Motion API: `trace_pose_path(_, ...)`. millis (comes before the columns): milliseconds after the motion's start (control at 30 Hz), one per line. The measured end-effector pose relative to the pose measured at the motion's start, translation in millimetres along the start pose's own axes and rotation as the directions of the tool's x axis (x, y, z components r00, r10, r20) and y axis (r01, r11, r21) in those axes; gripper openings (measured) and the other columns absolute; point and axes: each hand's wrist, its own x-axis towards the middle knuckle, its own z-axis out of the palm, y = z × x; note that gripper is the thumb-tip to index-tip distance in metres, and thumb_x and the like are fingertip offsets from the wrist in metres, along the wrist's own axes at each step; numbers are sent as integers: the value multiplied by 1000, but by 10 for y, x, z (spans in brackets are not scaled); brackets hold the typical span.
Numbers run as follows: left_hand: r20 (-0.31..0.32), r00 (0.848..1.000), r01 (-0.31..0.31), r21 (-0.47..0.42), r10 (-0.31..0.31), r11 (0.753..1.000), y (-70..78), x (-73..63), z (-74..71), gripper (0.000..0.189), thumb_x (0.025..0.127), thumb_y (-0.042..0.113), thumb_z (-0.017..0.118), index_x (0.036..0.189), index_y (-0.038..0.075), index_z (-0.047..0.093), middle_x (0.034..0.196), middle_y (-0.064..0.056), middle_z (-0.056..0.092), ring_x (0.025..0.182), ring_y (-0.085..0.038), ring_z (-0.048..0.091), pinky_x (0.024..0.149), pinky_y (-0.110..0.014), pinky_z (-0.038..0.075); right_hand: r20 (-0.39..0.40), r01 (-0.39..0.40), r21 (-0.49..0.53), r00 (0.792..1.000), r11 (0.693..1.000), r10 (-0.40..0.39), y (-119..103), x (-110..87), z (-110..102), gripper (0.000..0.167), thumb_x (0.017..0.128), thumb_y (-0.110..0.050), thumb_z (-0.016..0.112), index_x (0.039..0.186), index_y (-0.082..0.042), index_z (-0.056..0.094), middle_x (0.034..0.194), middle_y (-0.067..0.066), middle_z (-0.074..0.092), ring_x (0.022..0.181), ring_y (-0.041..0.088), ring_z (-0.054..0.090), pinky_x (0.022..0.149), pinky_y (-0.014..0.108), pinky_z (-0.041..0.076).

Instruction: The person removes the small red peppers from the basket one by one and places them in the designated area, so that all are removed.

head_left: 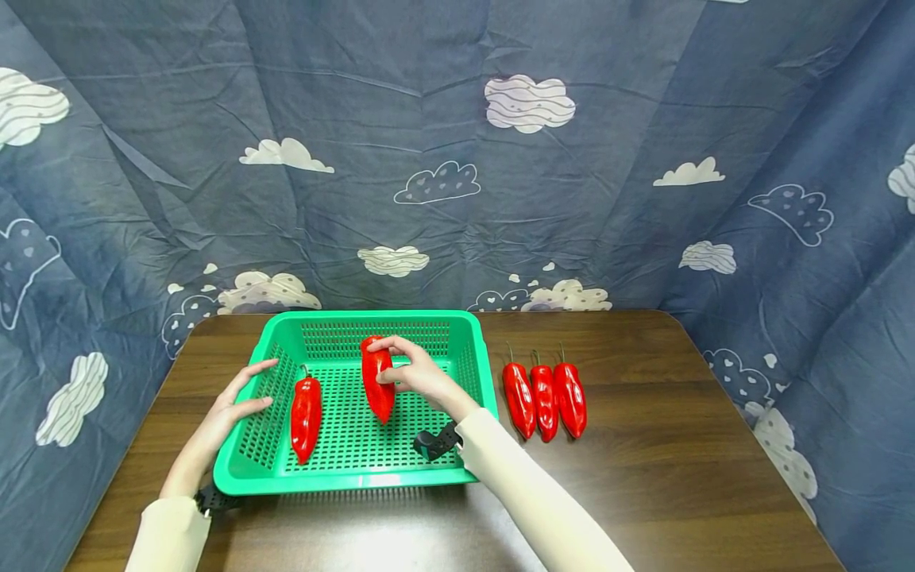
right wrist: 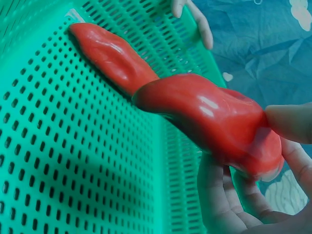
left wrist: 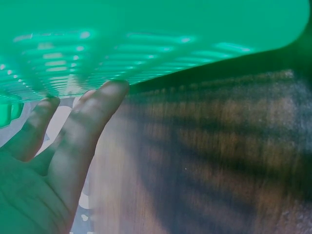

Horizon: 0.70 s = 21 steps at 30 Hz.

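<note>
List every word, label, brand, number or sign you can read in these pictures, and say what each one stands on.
None: no readable word, label, brand, number or sign shows in any view.
The green basket and red peppers show no legible lettering.
The blue curtain bears cloud and heart drawings, not text.
The black wrist devices are too small to tell whether they are marked.

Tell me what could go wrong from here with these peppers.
The glossy red pepper, held by its upper part, might slip from the right grip and drop into the green basket. The right sleeve passes close to the three peppers on the table, so it could brush them out of line.
</note>
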Motion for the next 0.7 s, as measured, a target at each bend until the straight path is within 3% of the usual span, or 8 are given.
trace_pose_path(567, 18, 999, 47, -12, -47, 999, 18, -32, 32, 58, 97, 16, 52, 150, 15, 28, 155, -16, 13, 133, -37, 18, 97, -53, 26, -58, 24, -5, 998, 1000, -24, -56, -212, -320, 41, 82, 4, 60, 123, -3, 57, 122, 15, 48, 95, 27, 58, 77, 43, 53)
trace_pose_path(633, 17, 999, 45, -5, -45, 999, 20, -32, 31, 58, 97, 16, 52, 150, 15, 29, 154, -16, 14, 132, -33, 22, 97, -48, 31, -64, 30, -6, 998, 1000, -30, -51, -229, -354, 42, 82, 4, 60, 123, -3, 57, 121, 16, 48, 92, 26, 59, 76, 42, 53)
trace_pose_path(700, 17, 999, 39, -5, -39, 999, 18, -29, 30, 58, 97, 16, 52, 150, 14, 29, 154, -16, 14, 133, -33, 21, 98, -49, 29, -67, 33, -3, 997, 999, -33, -44, -243, -385, 42, 82, 4, 60, 123, -3, 57, 121, 16, 48, 89, 26, 60, 76, 41, 53)
